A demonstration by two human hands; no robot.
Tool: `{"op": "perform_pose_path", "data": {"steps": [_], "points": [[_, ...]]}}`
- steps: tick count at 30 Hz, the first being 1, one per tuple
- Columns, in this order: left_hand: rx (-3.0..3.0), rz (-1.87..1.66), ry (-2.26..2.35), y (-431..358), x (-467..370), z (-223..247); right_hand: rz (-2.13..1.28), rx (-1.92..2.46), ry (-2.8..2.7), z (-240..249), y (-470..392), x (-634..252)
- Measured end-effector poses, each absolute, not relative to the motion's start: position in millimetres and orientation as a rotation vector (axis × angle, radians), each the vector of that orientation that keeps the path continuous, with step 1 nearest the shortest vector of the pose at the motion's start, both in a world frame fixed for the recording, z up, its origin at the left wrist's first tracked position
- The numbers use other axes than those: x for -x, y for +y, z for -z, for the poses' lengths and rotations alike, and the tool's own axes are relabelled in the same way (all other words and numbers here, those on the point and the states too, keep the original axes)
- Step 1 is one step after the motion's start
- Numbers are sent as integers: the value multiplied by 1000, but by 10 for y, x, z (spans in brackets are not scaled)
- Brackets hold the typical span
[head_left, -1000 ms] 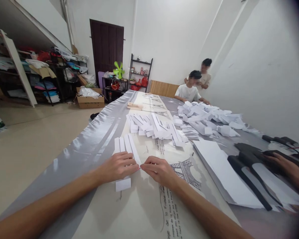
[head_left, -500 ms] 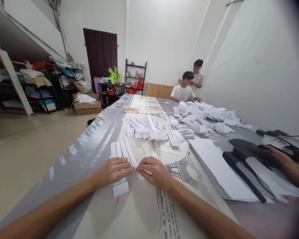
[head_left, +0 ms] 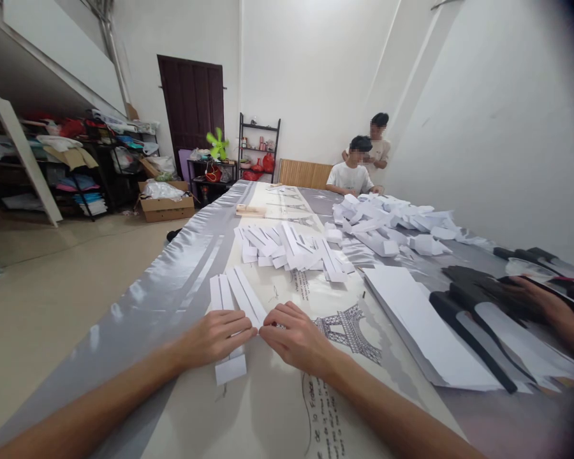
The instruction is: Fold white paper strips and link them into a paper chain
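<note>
Pinching a white strip (head_left: 245, 296), left hand (head_left: 224, 335) and right hand (head_left: 294, 336) meet near cloth lettering (head_left: 314, 408), apparently "France".

Paper strips (head_left: 243, 294): white, dark lengthwise lines
Tablecloth (head_left: 165, 290): silvery grey, cream band printed with dark Eiffel towers and script
Fan (head_left: 217, 144): bright lime green
Door (head_left: 191, 105): dark purplish brown

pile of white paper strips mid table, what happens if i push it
The pile would probably spread rather than move as one, since its strips overlap at odd angles. They look like thin paper, so likely light and easily creased.
</note>
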State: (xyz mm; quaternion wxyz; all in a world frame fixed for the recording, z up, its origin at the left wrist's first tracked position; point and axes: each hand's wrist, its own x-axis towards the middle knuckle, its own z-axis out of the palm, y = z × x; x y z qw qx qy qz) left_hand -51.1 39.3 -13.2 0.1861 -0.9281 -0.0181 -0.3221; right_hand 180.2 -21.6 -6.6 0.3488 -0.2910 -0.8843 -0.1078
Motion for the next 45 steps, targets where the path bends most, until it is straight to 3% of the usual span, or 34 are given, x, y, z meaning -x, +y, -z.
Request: {"op": "perform_pose_path", "data": {"steps": [13, 21, 33, 45], "points": [[2627, 886, -96, 398, 507, 168, 80, 723, -2324, 27, -160, -1903], [2642, 761, 3, 302, 442, 57, 288, 682, -2462, 38, -209, -1863], [2676, 667, 56, 257, 428, 48, 433, 983, -2633, 49, -286, -1817], [2612, 575, 20, 286, 454, 126, 326, 987, -2550, 63, -293, -1793]]}}
